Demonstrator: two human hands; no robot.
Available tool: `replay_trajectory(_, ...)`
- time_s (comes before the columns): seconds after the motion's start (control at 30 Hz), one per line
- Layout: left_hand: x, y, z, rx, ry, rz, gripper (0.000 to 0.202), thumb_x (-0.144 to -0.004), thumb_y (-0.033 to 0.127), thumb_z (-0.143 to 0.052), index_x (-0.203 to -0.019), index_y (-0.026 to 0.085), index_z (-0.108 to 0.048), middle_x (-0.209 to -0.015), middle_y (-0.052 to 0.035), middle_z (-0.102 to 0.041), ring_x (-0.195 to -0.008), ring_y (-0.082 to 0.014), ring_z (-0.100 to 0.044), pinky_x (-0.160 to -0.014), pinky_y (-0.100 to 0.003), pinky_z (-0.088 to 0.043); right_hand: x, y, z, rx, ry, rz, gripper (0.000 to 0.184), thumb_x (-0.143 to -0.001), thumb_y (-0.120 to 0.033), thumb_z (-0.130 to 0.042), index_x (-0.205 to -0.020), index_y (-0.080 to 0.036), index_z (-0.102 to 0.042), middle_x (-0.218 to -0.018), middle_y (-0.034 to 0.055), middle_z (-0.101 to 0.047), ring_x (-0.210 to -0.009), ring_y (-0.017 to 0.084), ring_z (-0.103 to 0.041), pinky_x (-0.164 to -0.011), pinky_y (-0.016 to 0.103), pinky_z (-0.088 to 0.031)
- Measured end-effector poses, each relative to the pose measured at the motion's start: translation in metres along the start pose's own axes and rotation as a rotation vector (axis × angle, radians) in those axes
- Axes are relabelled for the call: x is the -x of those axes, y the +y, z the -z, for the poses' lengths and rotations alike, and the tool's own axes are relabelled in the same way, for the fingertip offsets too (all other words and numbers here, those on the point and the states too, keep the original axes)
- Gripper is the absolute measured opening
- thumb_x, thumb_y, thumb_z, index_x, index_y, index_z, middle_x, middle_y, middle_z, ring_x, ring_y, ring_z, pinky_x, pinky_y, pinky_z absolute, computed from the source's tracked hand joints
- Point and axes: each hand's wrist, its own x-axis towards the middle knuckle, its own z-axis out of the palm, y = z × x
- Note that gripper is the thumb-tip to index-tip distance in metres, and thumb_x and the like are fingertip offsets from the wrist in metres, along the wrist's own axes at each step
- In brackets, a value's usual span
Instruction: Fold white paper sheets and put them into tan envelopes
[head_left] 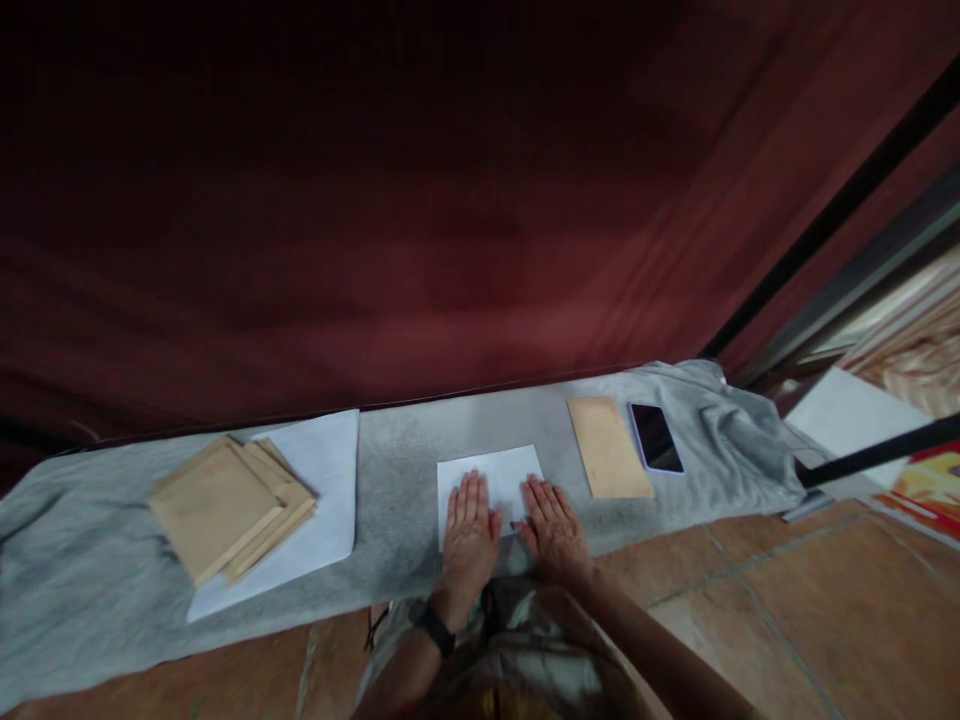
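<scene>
A white sheet of paper (pixel 504 472) lies on the grey cloth in front of me. My left hand (pixel 471 530) rests flat on its left part, fingers stretched out and pointing away from me. On the right part lies my right hand (pixel 553 525), also flat, with its fingers stretched and slightly spread. Both palms hide the near part of the sheet, and neither hand holds anything. To the right of my right hand, a single brown envelope (pixel 609 448) lies apart from the sheet.
Grey cloth (pixel 397 500) covers the long, low surface. At left, several brown envelopes (pixel 217 505) are piled on larger white paper (pixel 334 480). A phone (pixel 656 438) lies at right. Dark red fabric (pixel 450 250) hangs behind; black bars (pixel 885 450) stand at right above the tiled floor (pixel 787 600).
</scene>
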Motion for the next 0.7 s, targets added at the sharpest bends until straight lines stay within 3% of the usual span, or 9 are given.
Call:
replay_trajectory(0.13, -0.019, 0.013, -0.012, 0.009, -0.094, -0.043, 0.061, -0.103, 0.033, -0.035, -0.159, 0.011, -0.027, -0.162, -0.0161, -0.038, -0.151, -0.0269, -0.033, -0.122, -0.051, -0.033, 0.000, 0.000, -0.002, 0.001, 0.012, -0.005, 0.065, -0.104, -0.042, -0.043, -0.160, -0.013, -0.028, -0.157, 0.0149, -0.046, -0.144, 0.027, -0.045, -0.122, 0.046, -0.030)
replay_trajectory(0.33, -0.028, -0.018, -0.008, -0.037, -0.092, 0.018, 0.061, -0.104, 0.041, -0.034, -0.155, 0.007, -0.036, -0.159, -0.0184, -0.041, -0.151, -0.0271, -0.034, -0.123, -0.048, -0.031, 0.004, 0.002, 0.000, 0.004, -0.005, 0.004, 0.065, -0.104, -0.039, -0.044, -0.161, -0.013, -0.026, -0.159, 0.0149, -0.042, -0.144, 0.027, -0.044, -0.122, 0.046, -0.030)
replay_trajectory(0.43, -0.026, -0.026, -0.003, -0.052, -0.084, 0.047, 0.062, -0.104, 0.043, -0.034, -0.154, 0.006, -0.037, -0.158, -0.0190, -0.042, -0.151, -0.0273, -0.034, -0.124, -0.048, -0.029, 0.002, 0.000, 0.001, -0.008, -0.008, -0.010, 0.062, -0.104, -0.038, -0.044, -0.159, -0.012, -0.032, -0.158, 0.0156, -0.044, -0.144, 0.028, -0.045, -0.122, 0.049, -0.029)
replay_trajectory(0.57, -0.026, -0.023, 0.000, -0.068, -0.092, 0.058, 0.061, -0.104, 0.041, -0.035, -0.154, 0.006, -0.037, -0.160, -0.0191, -0.039, -0.152, -0.0281, -0.032, -0.124, -0.048, -0.026, -0.021, -0.012, -0.002, -0.049, -0.065, -0.092, 0.052, -0.105, -0.037, -0.039, -0.149, -0.011, -0.048, -0.152, 0.0171, -0.052, -0.141, 0.031, -0.048, -0.121, 0.052, -0.029)
replay_trajectory(0.7, -0.027, -0.021, 0.000, -0.069, -0.122, 0.040, 0.062, -0.102, 0.038, -0.037, -0.155, 0.006, -0.036, -0.162, -0.0194, -0.036, -0.153, -0.0290, -0.029, -0.125, -0.050, -0.024, -0.060, -0.028, -0.013, -0.145, -0.126, -0.058, 0.051, -0.106, -0.031, -0.031, -0.152, -0.014, -0.045, -0.156, 0.0129, -0.048, -0.145, 0.025, -0.043, -0.120, 0.046, -0.031)
